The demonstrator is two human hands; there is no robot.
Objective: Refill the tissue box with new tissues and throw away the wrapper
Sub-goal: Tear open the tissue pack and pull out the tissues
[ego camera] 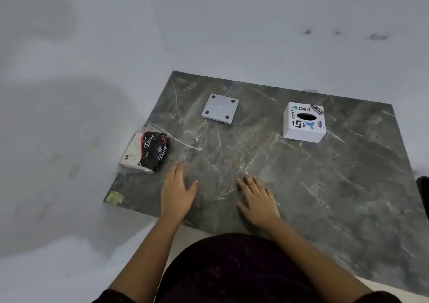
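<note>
From the head view I see my left hand (pixel 177 187) and right hand (pixel 257 198) lying flat, fingers spread and empty, on the dark marble slab (pixel 325 186). The tissue pack (pixel 145 152) sits at ten o'clock from them, the white tissue box (pixel 304 122) at one o'clock, its base plate (pixel 220 108) apart at twelve. The pack looks light, soft and slick in its film, so I would pinch it across the short sides; the box seems stiff and light, best gripped by its walls.

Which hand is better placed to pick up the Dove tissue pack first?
Left. The left hand lies flat and empty on the marble slab, close beside the Dove tissue pack. The right hand, also empty, is farther away.
</note>
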